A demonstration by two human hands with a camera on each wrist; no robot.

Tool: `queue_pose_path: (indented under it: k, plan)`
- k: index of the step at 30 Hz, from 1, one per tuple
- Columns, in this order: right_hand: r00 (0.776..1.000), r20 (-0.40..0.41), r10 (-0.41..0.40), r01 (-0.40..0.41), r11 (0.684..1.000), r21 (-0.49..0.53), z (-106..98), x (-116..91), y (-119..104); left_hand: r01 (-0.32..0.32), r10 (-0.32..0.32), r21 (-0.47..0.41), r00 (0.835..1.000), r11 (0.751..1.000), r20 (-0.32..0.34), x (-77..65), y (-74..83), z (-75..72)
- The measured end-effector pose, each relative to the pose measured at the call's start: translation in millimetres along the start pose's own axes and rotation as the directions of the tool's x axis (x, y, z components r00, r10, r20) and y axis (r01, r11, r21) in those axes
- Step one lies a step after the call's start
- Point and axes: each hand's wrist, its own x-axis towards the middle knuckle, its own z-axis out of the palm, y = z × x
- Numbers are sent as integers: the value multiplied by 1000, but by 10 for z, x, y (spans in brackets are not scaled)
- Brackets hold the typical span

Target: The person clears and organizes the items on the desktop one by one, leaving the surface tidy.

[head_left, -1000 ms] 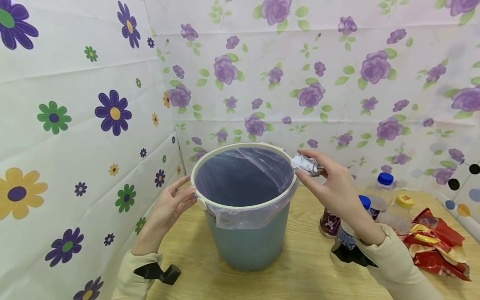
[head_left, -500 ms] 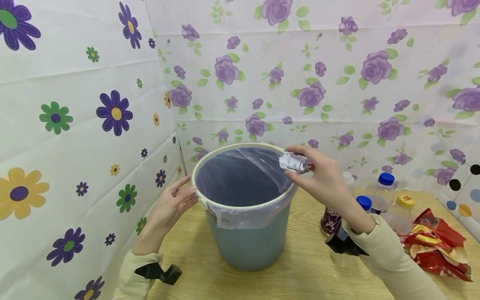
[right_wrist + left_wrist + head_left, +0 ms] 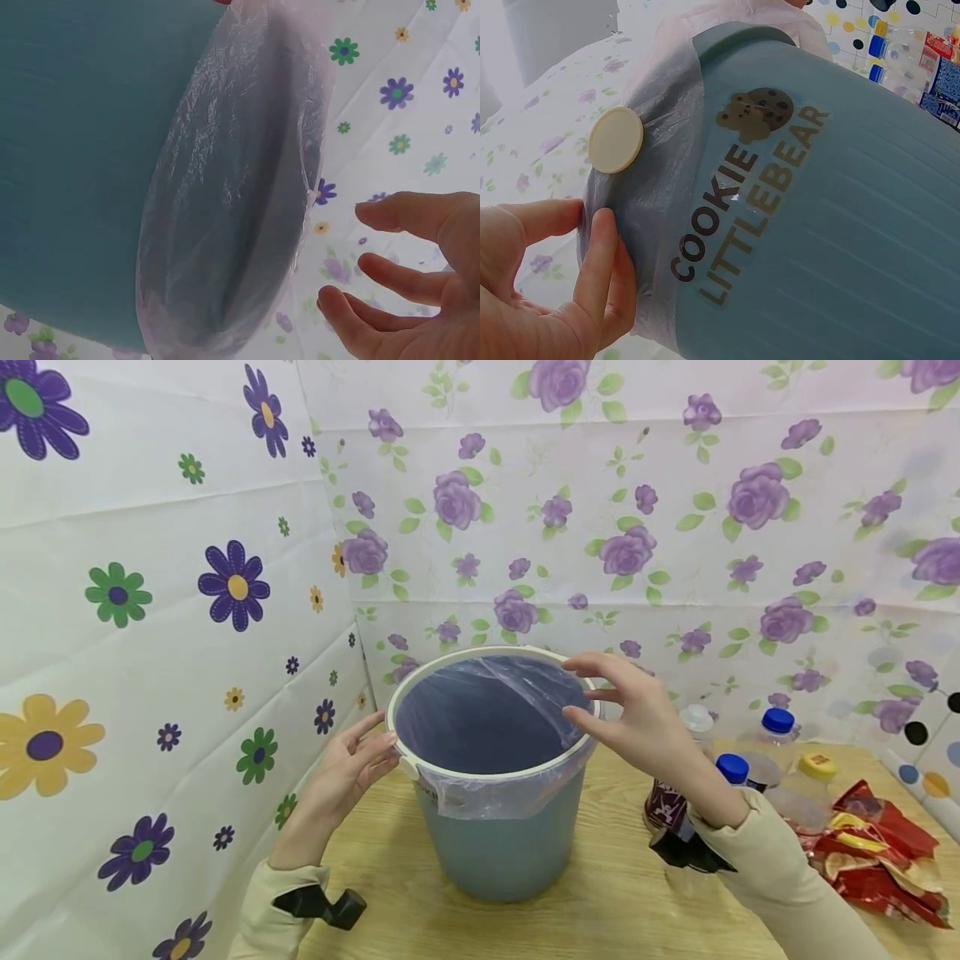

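A blue-grey trash can [image 3: 502,852] with a cream rim [image 3: 480,774] stands on the wooden table, lined with a thin pinkish plastic bag [image 3: 487,797] folded over its edge. My left hand [image 3: 347,768] holds the rim at the left side; the left wrist view shows its fingertips [image 3: 604,225] on the bag-covered edge, below a round cream knob [image 3: 616,140]. Over the right side of the rim, my right hand [image 3: 637,714] has its fingers spread with nothing between them. In the right wrist view its fingertips [image 3: 330,298] point past the bag's edge. The can's bottom inside is dark.
To the right are several plastic bottles, among them a blue-capped one [image 3: 777,722], a yellow-capped one [image 3: 813,768] and a dark-labelled one [image 3: 663,806]. Red snack packets [image 3: 885,852] lie beyond them. Flower-patterned sheets [image 3: 525,527] enclose the table at the left and back.
My right hand has moved left over the can and let go of a crumpled whitish piece, like paper or foil, which is now out of sight. My left hand has stayed on the rim.
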Motion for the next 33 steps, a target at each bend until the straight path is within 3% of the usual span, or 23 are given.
queue_pose_path:
  k: [11,19,22,26,29,33]
  plan:
    - [988,-158,-1,-5,999,-34,-183,-292,190,6,-6,-30,1000,1000,-6,6,7,29]
    - [973,-227,29,-55,993,-107,-253,-526,373,21,-20,28,1000,999,-14,-6,23,26]
    - [965,-264,3,-64,973,-222,-262,-637,439,26,-26,31,1000,999,-11,-11,27,24]
    - [959,-282,-18,-96,918,-386,-288,-806,515,23,-23,41,1000,999,2,-8,25,21]
    - [959,-284,11,-134,899,-416,-315,-909,570,16,-16,43,1000,999,9,2,23,22]
    - [955,-288,74,-187,904,-385,-340,-999,639,11,-12,33,1000,999,7,17,20,30]
